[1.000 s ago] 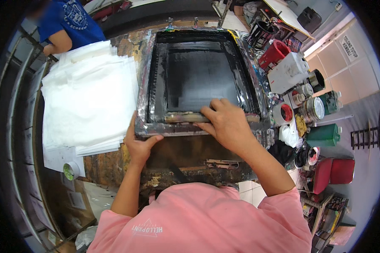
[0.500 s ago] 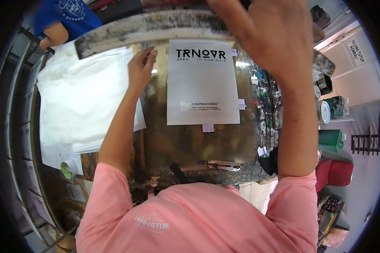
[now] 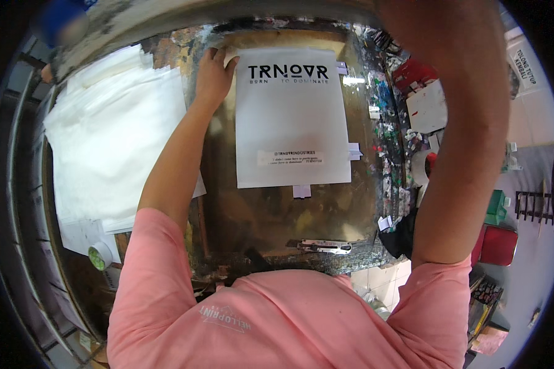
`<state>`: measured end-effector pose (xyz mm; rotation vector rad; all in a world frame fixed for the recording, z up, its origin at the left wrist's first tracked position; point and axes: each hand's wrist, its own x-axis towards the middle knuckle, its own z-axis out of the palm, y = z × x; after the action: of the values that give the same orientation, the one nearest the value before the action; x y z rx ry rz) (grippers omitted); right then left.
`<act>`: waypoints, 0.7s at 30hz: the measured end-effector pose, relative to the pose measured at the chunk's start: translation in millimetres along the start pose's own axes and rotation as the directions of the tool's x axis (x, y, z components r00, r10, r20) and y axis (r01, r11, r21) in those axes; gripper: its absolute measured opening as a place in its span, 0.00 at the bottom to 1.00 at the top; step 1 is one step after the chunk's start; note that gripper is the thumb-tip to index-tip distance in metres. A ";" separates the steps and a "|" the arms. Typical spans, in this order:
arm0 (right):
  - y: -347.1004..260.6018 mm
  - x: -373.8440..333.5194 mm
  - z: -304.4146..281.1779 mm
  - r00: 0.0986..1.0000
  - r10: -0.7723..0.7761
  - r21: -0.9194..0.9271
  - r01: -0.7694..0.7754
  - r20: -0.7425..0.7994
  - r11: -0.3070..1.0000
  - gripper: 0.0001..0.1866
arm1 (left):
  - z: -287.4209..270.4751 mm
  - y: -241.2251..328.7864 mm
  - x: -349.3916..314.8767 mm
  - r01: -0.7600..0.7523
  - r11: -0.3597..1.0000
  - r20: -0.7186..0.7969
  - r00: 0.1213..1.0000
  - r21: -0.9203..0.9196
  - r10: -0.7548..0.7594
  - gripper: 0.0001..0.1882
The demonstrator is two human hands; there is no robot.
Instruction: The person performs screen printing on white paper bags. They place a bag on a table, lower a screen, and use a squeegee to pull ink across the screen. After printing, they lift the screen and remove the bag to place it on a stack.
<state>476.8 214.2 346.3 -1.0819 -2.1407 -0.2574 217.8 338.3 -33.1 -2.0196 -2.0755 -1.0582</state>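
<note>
A white rectangular sheet or flat bag point(image 3: 292, 123) with black printed lettering at its top and bottom lies on the brown glossy board point(image 3: 277, 215). Just left of the sheet's upper corner is my left hand point(image 3: 214, 77), holding nothing, thumb and fingers apart, by the board's edge. My right arm reaches up to the top edge of the view, where my right hand point(image 3: 415, 21) is dark and partly cut off; its fingers do not show. Above the board, a wide grey-stained frame point(image 3: 246, 15) spans the top of the view.
A loose pile of white sheets point(image 3: 117, 135) lies to the left, with a small round green-topped container point(image 3: 98, 255) below it. A utility knife point(image 3: 325, 246) rests on the board's near edge. Small white tabs point(image 3: 301, 191) surround the sheet. Paint-splattered edging and a red stool point(image 3: 497, 246) are at right.
My right hand has moved up and away, toward the top edge. The frame's edge has risen, uncovering more of the board's far side. My left hand has stayed beside the sheet.
</note>
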 end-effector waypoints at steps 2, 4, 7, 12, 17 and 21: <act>-3.8 -1.2 0.2 1.000 0.019 -0.018 -0.019 0.000 1.000 0.26 | 4.4 -0.9 4.5 -0.001 0.998 -0.001 1.000 0.063 0.001 0.14; -4.5 -5.0 1.8 0.999 0.000 -0.035 -0.001 -0.033 0.999 0.26 | 8.7 2.4 8.0 0.002 1.000 0.136 0.991 -0.016 0.001 0.15; 0.4 -16.9 5.2 0.975 -0.160 -0.069 0.151 -0.155 0.986 0.27 | 0.9 12.1 9.6 0.011 1.000 0.133 0.991 0.007 -0.012 0.15; 20.8 -25.6 8.5 0.993 -0.115 -0.049 0.113 -0.029 0.992 0.28 | -73.9 -4.6 -29.6 0.002 0.984 -0.139 0.990 -0.179 -0.027 0.15; 16.4 -41.6 21.2 0.961 -0.237 -0.205 0.205 -0.143 0.957 0.27 | -177.3 -92.6 -142.4 0.340 0.931 -0.235 0.902 -0.136 -0.363 0.16; 17.7 -44.4 22.8 0.960 -0.243 -0.223 0.209 -0.136 0.952 0.29 | -271.6 -156.6 -193.7 0.552 0.833 -0.341 0.791 0.038 -0.508 0.17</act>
<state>496.2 208.2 297.5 -0.8912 -2.1240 -0.6669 -7.3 50.2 13.2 -1.1103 -2.4998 -1.1681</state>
